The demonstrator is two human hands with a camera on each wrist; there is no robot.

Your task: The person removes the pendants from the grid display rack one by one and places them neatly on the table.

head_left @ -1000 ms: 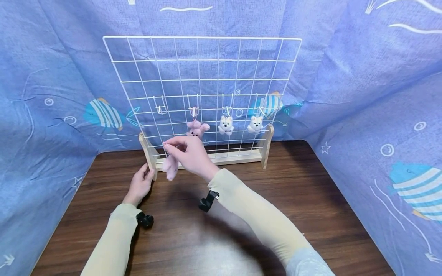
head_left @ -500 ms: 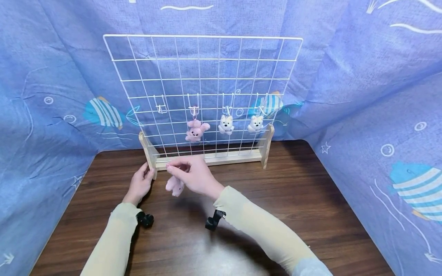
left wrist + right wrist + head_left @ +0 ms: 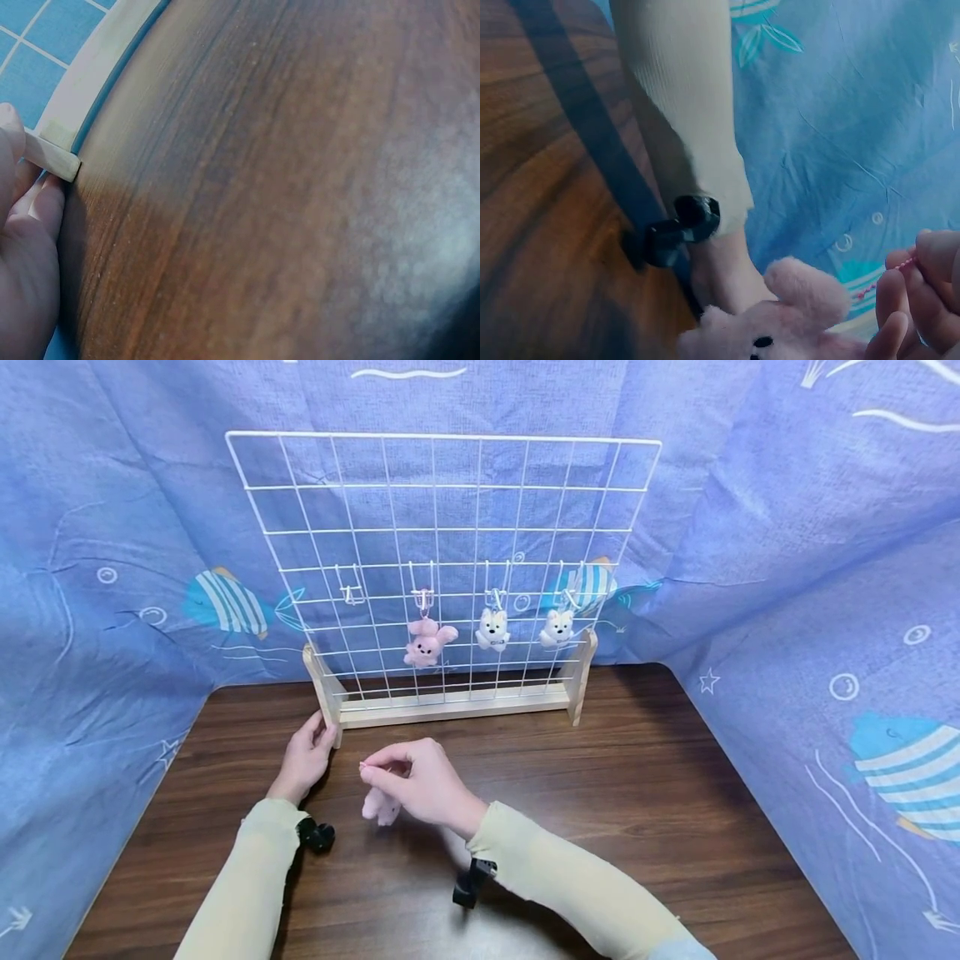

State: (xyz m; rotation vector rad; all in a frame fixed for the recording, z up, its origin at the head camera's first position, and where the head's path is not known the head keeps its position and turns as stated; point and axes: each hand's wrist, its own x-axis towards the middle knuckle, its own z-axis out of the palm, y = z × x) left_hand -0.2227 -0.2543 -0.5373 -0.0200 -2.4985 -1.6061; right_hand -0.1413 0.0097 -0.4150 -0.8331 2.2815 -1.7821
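My right hand (image 3: 431,785) pinches the pink bead chain (image 3: 866,291) of a pink plush bunny keychain (image 3: 381,808) between thumb and fingers. The plush dangles below those fingertips, over the table in front of the rack; its face shows large in the right wrist view. At the rack's left end, my left hand (image 3: 306,756) grips the foot of the wooden stand (image 3: 52,156), thumb on one side and fingers on the other. A second pink plush bunny (image 3: 426,645) hangs from a hook on the white wire grid (image 3: 442,531).
Two white plush dogs (image 3: 492,631) hang on hooks to the right of the hanging bunny. A bare hook (image 3: 351,595) sits at the grid's left. Blue fish-print cloth (image 3: 780,568) surrounds the brown wooden table (image 3: 660,793).
My right hand has come down and toward me, away from the grid, with the pink plush keychain still pinched. The hanging bunny is now uncovered. My left hand has stayed on the stand.
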